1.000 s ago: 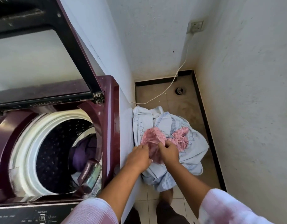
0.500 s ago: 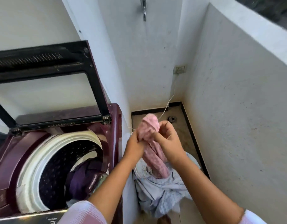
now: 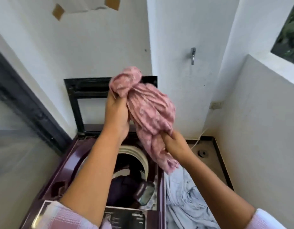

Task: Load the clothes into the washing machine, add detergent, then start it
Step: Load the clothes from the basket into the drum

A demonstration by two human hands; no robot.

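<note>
Nearest me my two sleeves (image 3: 60,215) frame the washer's panel (image 3: 126,219), whose print is too blurred to read. Just past it the washer (image 3: 72,164) stands open, and dark purple clothes (image 3: 123,184) lie low in the drum (image 3: 136,151). To its right, on the floor between the washer and the side wall, lies a heap of pale blue clothes (image 3: 184,200). Above the drum both my hands hold one pink cloth (image 3: 151,113). My right hand (image 3: 174,144) is the lower one, over the washer's right edge: its fingers are curled tight into the cloth's lower part, and a loose tail hangs from below that grip toward the blue heap. My left hand (image 3: 117,113) is raised higher, its back turned to me. It grips the cloth's bunched top, and its fingers are wrapped round the fabric and mostly hidden behind it, so I cannot tell how tightly they close. The cloth is clear of the drum, touching nothing but my hands. Behind it the lid (image 3: 86,90) stands upright against the wall. Farther right on the floor are a drain (image 3: 202,153) and a white cord (image 3: 199,138) running up to a socket (image 3: 216,105). A tap (image 3: 193,56) juts from the wall above.
</note>
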